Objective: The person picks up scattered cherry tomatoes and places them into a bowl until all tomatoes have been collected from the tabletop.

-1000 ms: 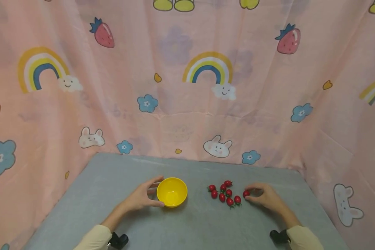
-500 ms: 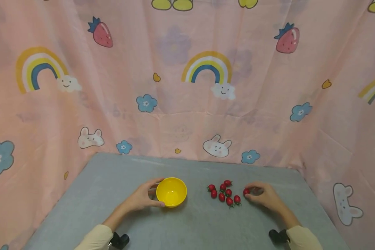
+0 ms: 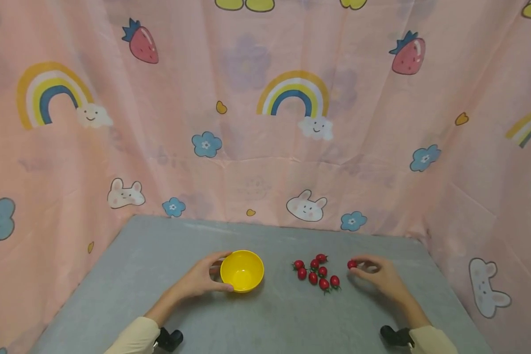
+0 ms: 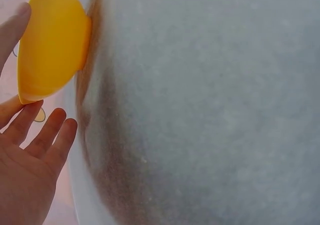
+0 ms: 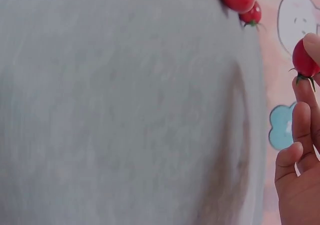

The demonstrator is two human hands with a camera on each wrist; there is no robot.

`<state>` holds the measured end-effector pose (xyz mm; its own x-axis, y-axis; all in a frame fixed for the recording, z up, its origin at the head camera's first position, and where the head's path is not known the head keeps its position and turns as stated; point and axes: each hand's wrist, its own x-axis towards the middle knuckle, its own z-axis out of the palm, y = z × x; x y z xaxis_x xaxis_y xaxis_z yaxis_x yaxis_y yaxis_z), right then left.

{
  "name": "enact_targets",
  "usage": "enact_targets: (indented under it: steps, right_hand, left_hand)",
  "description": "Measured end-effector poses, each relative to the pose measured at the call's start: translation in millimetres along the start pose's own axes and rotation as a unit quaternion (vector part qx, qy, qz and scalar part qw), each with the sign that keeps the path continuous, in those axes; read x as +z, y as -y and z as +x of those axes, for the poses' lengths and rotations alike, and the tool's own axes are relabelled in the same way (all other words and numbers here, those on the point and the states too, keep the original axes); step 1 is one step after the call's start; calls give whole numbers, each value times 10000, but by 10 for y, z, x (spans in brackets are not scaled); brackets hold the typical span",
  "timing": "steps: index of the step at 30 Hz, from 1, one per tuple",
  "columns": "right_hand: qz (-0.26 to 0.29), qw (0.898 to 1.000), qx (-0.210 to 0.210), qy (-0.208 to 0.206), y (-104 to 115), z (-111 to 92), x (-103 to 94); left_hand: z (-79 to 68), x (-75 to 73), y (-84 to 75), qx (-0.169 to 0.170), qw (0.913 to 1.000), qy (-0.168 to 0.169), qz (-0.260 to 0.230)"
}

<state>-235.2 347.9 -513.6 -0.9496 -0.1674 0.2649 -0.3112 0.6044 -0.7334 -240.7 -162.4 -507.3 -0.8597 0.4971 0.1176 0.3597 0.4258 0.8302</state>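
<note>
Red tomato is pinched by the right hand.

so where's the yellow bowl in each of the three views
Head: yellow bowl in the lower half, slightly left of centre.
Left wrist: upper left, cut off by the top edge.
Right wrist: not in it.
Shared landmark: the grey tabletop, visible in all three.

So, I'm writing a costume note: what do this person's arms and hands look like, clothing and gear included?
The left sleeve and right sleeve are plain and cream-coloured. A black device with a rounded end sits at each wrist. The left hand and right hand are bare: no glove or ring shows.
</note>
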Motion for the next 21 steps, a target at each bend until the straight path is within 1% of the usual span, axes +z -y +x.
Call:
enact_targets:
  steps: [7,12,16,21]
  right_hand:
    - [66,9999,33,-89,135,67,89]
    - [144,9999,-84,-39,230,147,180]
    - [381,9989,-266,14,302,213,259]
    - [680,9955,-655,-13,369,269,358]
  left_hand:
    - [6,-7,-7,-51,10000,20,76]
    - [10,-10,-18,-74,9999,50,81]
    - [11,-11,-17,-49,10000,75,39]
    - [15,-14,-13,-46,9999,105,64]
